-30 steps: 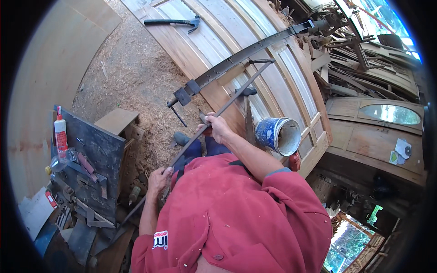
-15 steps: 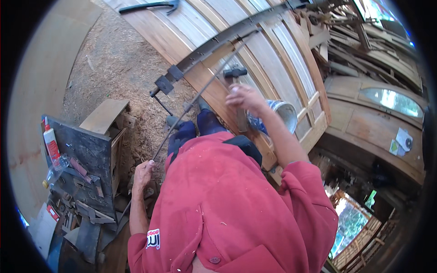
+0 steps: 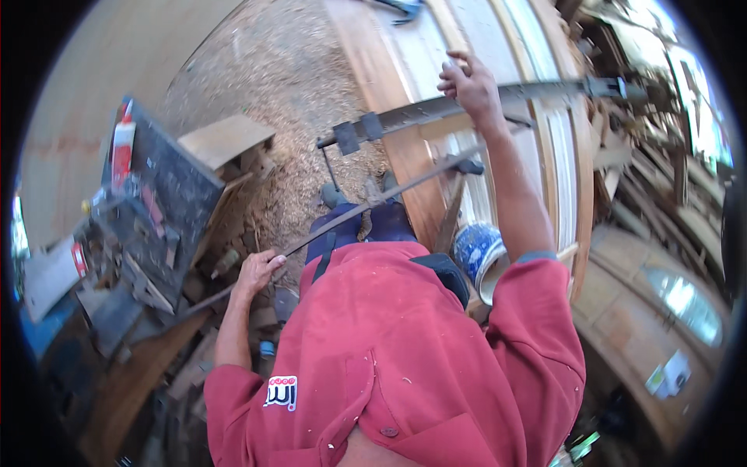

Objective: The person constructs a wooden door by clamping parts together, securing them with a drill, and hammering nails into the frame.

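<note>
Using the panelled door (image 3: 377,74) as reference. My left hand (image 3: 259,272) is clear of the door's left edge, fingers closed around a long, thin metal bar (image 3: 389,194). Bar slants from below-left of the door, across my thighs, upper end over the door face. My right hand (image 3: 473,86) is raised over the door, fingers half curled, nothing visible in them; can't tell if it touches anything. That forearm passes in front of the bar's upper end.

Heavy bar clamp (image 3: 420,113) crosses the door, screw end sticking out past the left edge. Black-headed hammer (image 3: 467,166) is at the door's near part, blue-and-white bucket (image 3: 475,247) just right of its handle. Claw hammer (image 3: 405,9) is at the far part, cut off by the frame. Wood shavings (image 3: 288,66) cover the floor left of the door; glue bottle (image 3: 122,152) well left, by a dark board (image 3: 187,187).
</note>
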`<state>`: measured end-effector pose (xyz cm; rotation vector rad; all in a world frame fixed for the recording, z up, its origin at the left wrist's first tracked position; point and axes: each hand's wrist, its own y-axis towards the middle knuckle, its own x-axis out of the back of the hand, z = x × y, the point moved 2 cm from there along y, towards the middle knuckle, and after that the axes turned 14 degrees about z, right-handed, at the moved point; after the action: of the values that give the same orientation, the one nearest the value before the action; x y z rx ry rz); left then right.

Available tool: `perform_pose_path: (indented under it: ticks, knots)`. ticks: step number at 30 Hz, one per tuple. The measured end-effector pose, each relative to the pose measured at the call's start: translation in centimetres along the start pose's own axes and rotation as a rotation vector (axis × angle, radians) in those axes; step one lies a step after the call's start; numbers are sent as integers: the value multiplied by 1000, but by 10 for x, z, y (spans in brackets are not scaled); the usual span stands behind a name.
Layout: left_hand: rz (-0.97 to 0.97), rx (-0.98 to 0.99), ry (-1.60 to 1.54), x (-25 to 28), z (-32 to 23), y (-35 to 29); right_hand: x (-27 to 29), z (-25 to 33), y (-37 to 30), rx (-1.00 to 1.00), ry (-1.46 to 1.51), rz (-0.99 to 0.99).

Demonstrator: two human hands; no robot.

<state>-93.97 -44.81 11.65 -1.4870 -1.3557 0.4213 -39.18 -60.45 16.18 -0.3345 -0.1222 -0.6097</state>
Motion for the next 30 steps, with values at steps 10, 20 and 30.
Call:
perform_pose_path:
  ticks: [10, 20, 30]
  knots:
    - [-48, -140, 62, -2, 10, -9, -50, -92, 273, -114, 632, 50]
    - [-27, -143, -73, -6, 23, 4, -52, -81, 333, -391, 161, 122]
    - [19, -75, -191, -1, 26, -6, -113, 89, 115, -48, -446, 487]
